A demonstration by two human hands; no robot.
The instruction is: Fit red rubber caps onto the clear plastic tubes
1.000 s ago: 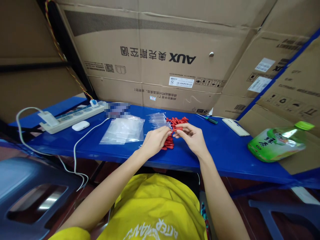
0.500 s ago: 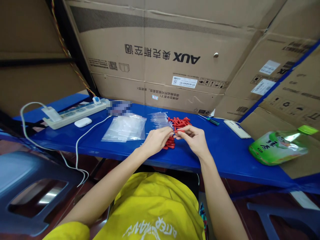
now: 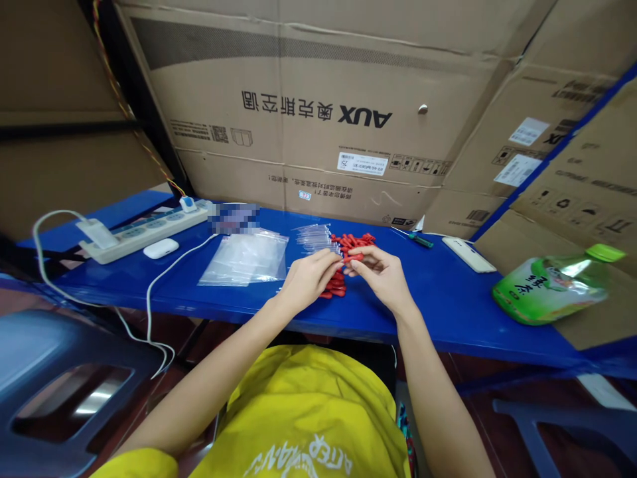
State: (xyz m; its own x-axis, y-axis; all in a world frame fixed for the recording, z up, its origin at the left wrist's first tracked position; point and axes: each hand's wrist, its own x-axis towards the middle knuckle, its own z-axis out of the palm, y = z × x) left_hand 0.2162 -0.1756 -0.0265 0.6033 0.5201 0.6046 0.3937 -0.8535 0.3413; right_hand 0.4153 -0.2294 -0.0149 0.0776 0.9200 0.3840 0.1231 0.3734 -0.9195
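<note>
My right hand pinches a small red bulb-shaped piece, which looks like a rubber dropper bulb, between thumb and fingertips. Close against it on the left, my left hand has its fingers pressed together at the near end of the red bulb. What they hold is hidden behind the fingers. Just beyond the hands lies a row of thin clear tubes, with a heap of red bulbs beside it. More red pieces lie below the hands, partly covered by my left hand.
Clear zip bags lie left of the tubes. Farther left are a white earphone case, a power strip and a white cable. On the right are a screwdriver, a phone and a green bottle. Cardboard stands behind.
The red bulb shows more fully and tilts up between my right fingertips. Both hands stay together in nearly the same place, while the view has shifted slightly.
</note>
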